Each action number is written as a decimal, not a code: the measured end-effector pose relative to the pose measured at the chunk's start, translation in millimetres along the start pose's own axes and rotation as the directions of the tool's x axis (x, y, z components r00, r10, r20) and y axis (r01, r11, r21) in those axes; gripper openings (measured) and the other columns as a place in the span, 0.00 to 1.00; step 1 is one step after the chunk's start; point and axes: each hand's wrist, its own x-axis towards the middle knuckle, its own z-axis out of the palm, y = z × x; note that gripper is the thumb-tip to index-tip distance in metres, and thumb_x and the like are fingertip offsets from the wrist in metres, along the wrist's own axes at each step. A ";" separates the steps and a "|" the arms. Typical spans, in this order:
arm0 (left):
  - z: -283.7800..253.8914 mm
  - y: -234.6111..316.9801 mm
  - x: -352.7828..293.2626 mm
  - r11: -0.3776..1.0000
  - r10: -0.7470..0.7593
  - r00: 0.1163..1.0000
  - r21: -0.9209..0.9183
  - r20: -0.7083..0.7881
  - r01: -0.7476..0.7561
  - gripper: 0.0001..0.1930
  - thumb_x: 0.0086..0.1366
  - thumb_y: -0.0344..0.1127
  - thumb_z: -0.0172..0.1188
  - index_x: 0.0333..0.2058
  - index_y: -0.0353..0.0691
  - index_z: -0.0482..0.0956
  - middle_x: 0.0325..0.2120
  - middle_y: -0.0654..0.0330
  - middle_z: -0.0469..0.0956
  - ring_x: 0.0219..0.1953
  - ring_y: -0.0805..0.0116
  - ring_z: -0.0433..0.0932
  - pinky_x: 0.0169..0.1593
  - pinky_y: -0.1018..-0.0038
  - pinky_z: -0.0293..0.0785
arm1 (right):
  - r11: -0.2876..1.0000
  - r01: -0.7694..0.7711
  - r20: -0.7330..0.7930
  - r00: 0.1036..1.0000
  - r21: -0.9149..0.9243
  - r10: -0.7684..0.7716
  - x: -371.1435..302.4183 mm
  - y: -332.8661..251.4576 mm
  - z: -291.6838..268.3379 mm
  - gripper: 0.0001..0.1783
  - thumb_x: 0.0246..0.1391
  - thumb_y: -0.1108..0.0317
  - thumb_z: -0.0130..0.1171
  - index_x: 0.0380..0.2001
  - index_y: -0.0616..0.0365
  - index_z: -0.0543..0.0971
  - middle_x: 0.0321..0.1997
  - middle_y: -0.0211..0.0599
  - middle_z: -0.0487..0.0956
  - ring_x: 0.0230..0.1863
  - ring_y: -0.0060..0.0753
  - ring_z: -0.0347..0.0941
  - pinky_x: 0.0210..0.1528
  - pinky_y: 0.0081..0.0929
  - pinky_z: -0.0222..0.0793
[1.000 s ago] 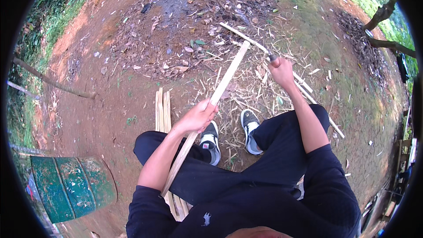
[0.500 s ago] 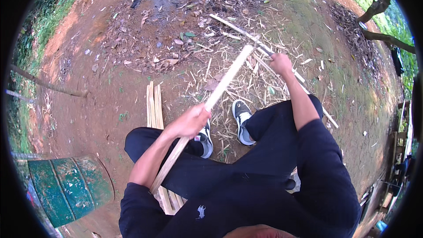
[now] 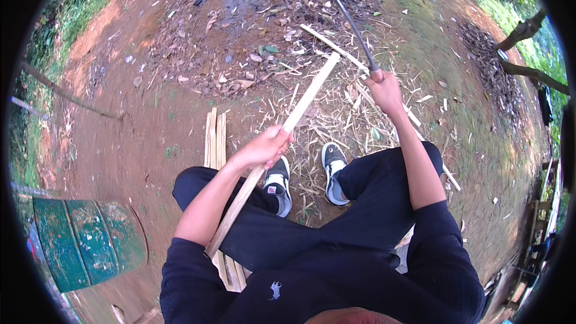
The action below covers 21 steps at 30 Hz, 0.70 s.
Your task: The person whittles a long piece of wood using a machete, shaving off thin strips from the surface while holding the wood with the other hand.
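Observation:
My left hand [image 3: 267, 146] is closed round a pale wooden strip [image 3: 310, 96], which slants from beside my left forearm up over the shavings. Closed on the brown handle of a long dark-bladed machete [image 3: 354, 26], my right hand [image 3: 384, 91] is out over the litter, with the blade pointing up and away to the left. The blade is apart from the strip's far end. Another thin strip [image 3: 327, 38] lies beyond, near the strip's tip, and a long piece [image 3: 445, 171] runs on the ground past my right knee.
Wood shavings [image 3: 312, 171] cover the dirt around my shoes. Several split strips [image 3: 215, 138] lie by my left leg. A rusty green drum [image 3: 90, 240] is at the lower left, a thin branch [image 3: 72, 96] above it. Tree limbs [image 3: 528, 72] and stacked timber [image 3: 537, 216] are at right.
The machete has swung up off the wood strip, its blade now pointing away from me. My left hand still holds the strip, shifted only slightly.

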 end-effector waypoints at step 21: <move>-3.7 14.5 -30.8 0.996 -0.032 0.996 -0.087 -0.085 0.025 0.31 0.76 0.59 0.34 0.55 0.34 0.67 0.31 0.52 0.79 0.28 0.64 0.82 0.37 0.70 0.83 | 0.455 -0.564 0.520 0.822 0.689 0.232 -56.2 -96.2 73.2 0.12 0.56 0.68 0.66 0.26 0.55 0.71 0.14 0.20 0.64 0.11 0.17 0.58 0.14 0.22 0.55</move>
